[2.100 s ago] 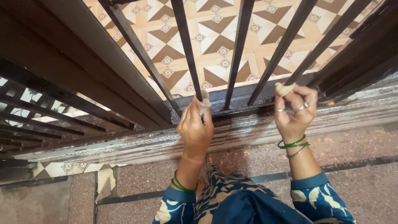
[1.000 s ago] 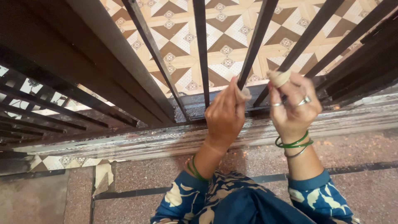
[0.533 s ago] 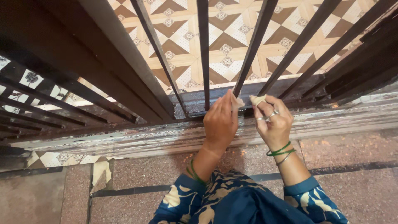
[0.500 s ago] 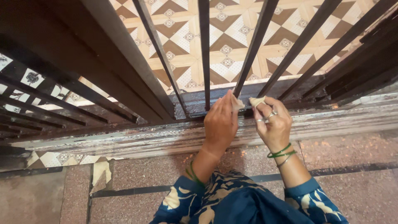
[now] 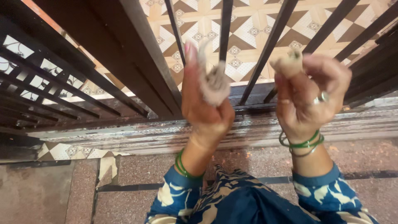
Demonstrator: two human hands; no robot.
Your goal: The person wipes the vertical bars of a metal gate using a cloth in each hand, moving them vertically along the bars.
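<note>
1. Left hand (image 5: 205, 112) fingers (image 5: 191, 54) curled shut around a crumpled, greyish-tan rag (image 5: 214, 83), thumb side pinning it against the palm; one strand of it sticks up past the fingertips.
2. Right hand (image 5: 309, 101) fingers pinched together on a second small piece of cloth (image 5: 287, 64), tan, bunched into a nub at the fingertips. Ring on one finger, green bangles at both wrists.
3. Both hands are raised in front of the dark metal grille (image 5: 226, 25), neither touching a bar. The left hand's rag sits just in front of the gap between two upright bars; the right hand's piece is near the next slanted bar (image 5: 271, 45) but apart from it.
4. Both cloths are blurred, so whether they are rag or abrasive paper cannot be told.
5. Below the hands: the grille's bottom rail (image 5: 248, 108), dark and wet-looking, then a worn, paint-streaked sill (image 5: 124, 139), then speckled reddish floor (image 5: 356, 157). Patterned brown-and-cream tile shows through the bars.
6. Step in hand, as a judgement: rubbing down the bars with cloth, caught between strokes with both pieces lifted clear.
7. Next move would call for wrapping a cloth round one bar, fingers closing on both sides of it, then sliding along its length with steady pressure, keeping the knuckles clear of neighbouring bars.
8. Blue patterned sleeves at the bottom edge; no other person in view.
</note>
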